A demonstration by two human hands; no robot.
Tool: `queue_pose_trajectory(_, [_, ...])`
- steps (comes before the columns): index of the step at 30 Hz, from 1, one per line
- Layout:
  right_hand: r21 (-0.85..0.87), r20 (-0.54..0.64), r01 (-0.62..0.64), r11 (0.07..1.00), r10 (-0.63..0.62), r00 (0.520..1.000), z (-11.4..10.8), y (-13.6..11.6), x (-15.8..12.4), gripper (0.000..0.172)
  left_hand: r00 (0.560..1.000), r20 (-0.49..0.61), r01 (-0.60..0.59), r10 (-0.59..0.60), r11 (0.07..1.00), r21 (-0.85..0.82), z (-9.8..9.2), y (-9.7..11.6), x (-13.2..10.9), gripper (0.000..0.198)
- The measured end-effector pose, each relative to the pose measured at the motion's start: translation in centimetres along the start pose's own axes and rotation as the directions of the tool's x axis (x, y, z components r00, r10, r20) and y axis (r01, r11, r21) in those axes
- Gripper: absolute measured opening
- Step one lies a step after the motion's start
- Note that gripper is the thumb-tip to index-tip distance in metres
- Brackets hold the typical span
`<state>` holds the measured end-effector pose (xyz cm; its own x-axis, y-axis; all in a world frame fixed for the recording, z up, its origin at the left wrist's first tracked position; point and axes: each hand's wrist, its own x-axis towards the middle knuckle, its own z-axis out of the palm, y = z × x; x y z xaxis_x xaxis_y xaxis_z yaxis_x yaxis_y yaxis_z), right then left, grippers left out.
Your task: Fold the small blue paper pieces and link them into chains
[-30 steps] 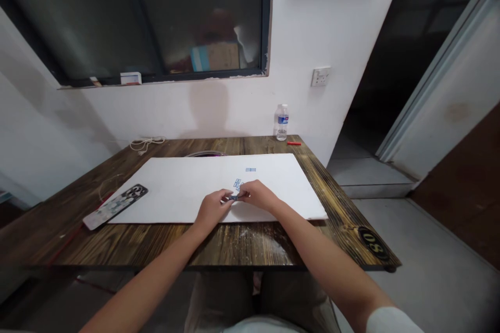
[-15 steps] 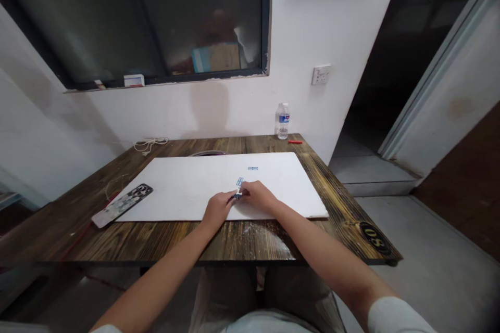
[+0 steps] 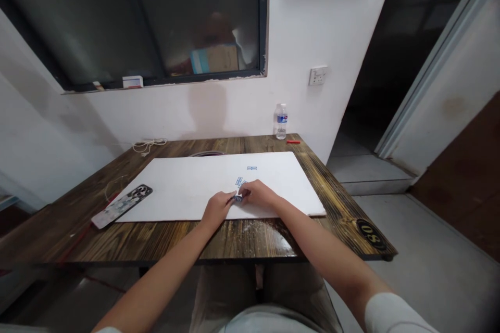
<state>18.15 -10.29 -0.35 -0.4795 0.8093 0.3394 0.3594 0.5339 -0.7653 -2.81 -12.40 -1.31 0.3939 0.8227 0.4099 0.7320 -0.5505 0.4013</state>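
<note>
At the white board's (image 3: 183,187) near side, the left hand (image 3: 215,209) pinches a small blue piece (image 3: 238,198); the right hand (image 3: 261,194) curls beside it, grip unclear. Apparently two-handed fingertip work, calling for steady alignment.

The board (image 3: 175,187) lies on the table (image 3: 156,242). Near its front edge, a small piece (image 3: 237,198) sits between the left hand (image 3: 216,209) and the right hand (image 3: 260,193); more pieces (image 3: 238,181) lie just behind, and a lone piece (image 3: 252,168) farther back. The phone (image 3: 123,206) lies across the board's left edge. Behind the board, a cord (image 3: 148,144) lies at left, and a bottle (image 3: 280,122) stands at right, just left of a pen-like item (image 3: 293,141).
</note>
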Motion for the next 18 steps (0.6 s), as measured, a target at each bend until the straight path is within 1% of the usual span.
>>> queue_pose_trajectory(3, [0.043,-0.014,-0.007,0.999,0.008,1.0,0.0,-0.3,-0.1,0.018,0.999,-0.035,0.02,-0.024,0.995,-0.101,-0.3,0.2,-0.1,0.028])
queue_pose_trajectory(6, [0.114,-0.083,-0.033,0.993,0.043,0.996,0.0,-0.4,0.2,0.007,0.985,-0.104,0.104,-0.134,0.961,-0.257,-0.8,0.6,0.0,0.03])
queue_pose_trajectory(7, [0.178,-0.119,-0.048,0.983,0.07,0.99,0.0,-0.5,0.3,0.008,0.975,-0.124,0.137,-0.184,0.939,-0.317,-0.9,0.8,0.1,0.035])
queue_pose_trajectory(8, [0.26,-0.152,-0.06,0.964,0.102,0.983,0.1,-0.5,0.5,0.015,0.964,-0.132,0.165,-0.229,0.912,-0.376,-1.1,0.9,0.3,0.041])
queue_pose_trajectory(10, [0.434,-0.191,-0.057,0.899,0.154,0.969,0.2,-0.6,0.8,0.028,0.952,-0.115,0.196,-0.284,0.853,-0.484,-1.1,1.4,0.7,0.049])
queue_pose_trajectory(12, [0.554,-0.2,-0.033,0.832,0.172,0.965,0.2,-0.7,1.0,0.036,0.95,-0.049,0.226,-0.308,0.788,-0.573,-1.0,1.9,1.3,0.037])
queue_pose_trajectory(13, [0.588,-0.203,-0.02,0.809,0.171,0.964,0.1,-0.8,1.0,0.037,0.946,-0.027,0.238,-0.322,0.753,-0.614,-0.8,2.2,1.7,0.033])
queue_pose_trajectory(15, [0.623,-0.217,0.002,0.782,0.171,0.961,0.0,-0.8,1.1,0.037,0.924,-0.029,0.256,-0.381,0.674,-0.692,-0.4,2.9,2.6,0.033])
queue_pose_trajectory(18, [0.644,-0.252,0.022,0.765,0.185,0.95,-0.7,-0.5,1.4,0.036,0.897,-0.005,0.246,-0.442,0.51,-0.824,0.1,3.8,4.1,0.035])
